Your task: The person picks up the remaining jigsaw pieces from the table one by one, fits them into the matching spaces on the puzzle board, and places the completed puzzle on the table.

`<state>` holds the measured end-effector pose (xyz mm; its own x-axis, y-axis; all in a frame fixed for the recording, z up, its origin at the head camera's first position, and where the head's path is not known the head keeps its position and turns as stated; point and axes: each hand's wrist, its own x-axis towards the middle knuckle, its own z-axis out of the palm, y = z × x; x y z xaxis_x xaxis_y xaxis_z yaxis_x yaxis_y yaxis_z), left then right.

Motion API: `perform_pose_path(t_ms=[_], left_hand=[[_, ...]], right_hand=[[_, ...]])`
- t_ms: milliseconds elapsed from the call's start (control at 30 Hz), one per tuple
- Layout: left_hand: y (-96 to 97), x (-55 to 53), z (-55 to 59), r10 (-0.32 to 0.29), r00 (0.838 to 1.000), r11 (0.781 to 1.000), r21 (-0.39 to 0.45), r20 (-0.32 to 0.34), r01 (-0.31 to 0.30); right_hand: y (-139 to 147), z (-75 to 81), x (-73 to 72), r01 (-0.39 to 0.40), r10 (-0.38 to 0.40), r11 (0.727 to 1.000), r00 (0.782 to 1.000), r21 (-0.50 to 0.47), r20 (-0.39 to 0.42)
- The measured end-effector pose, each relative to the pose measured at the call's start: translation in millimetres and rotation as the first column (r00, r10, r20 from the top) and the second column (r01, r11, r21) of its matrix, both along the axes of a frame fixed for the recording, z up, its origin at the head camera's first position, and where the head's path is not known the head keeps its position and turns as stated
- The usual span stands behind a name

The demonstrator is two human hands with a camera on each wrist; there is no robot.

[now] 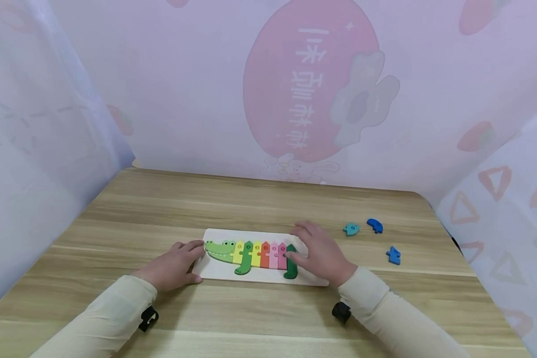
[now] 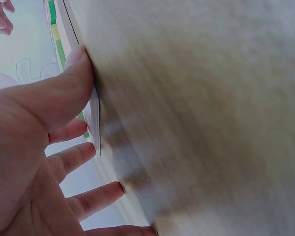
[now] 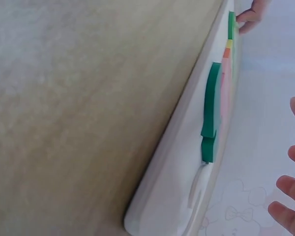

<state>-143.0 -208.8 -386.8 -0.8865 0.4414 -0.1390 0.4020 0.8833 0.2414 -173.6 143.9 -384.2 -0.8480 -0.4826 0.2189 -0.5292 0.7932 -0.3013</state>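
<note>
A white puzzle board [image 1: 223, 274] lies on the table, with a crocodile of colourful numbered pieces in it: a light green head [image 1: 221, 251] at left, then yellow, green, red and pink segments, and a dark green leg piece [image 1: 291, 272] at right. My left hand [image 1: 172, 266] touches the board's left end, its thumb [image 2: 76, 83] along the near edge and its fingers spread. Over the right end hovers my right hand [image 1: 319, 251], fingers loosely spread, thumb overlapping the dark green piece in the head view. An outlined groove [image 3: 195, 189] shows in the board beside that piece.
Right of the board lie three loose pieces: a teal one [image 1: 351, 229], a curved blue one [image 1: 375, 225] and a blue notched one [image 1: 394, 255]. The wood-grain table [image 1: 250, 318] ends at a printed pale curtain [image 1: 183, 99] at the back and sides.
</note>
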Motion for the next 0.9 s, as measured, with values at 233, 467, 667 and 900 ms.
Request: perform_pose_path(t_ms=[233,467,667,900], left_hand=[[0.2,0.2,2.3,0.002,1.000,1.000,0.004,0.000,-0.002],[-0.9,-1.1,1.7,0.003,1.000,1.000,-0.007,0.005,-0.003],[-0.7,-2.0,2.7,0.005,1.000,1.000,-0.006,0.004,-0.005],[-1.2,-2.6,3.3,-0.011,1.000,1.000,-0.007,-0.012,0.010]], right_hand=[[2,4.8,-0.4,-0.021,0.021,1.000,0.998,-0.004,-0.067],[5,9.5,0.0,-0.028,0.031,0.999,0.994,0.031,-0.107],[8,13.7,3.4,-0.018,0.029,0.996,0.990,0.082,-0.137],[10,15.1,7.5,0.005,0.013,0.993,0.989,0.122,-0.147]])
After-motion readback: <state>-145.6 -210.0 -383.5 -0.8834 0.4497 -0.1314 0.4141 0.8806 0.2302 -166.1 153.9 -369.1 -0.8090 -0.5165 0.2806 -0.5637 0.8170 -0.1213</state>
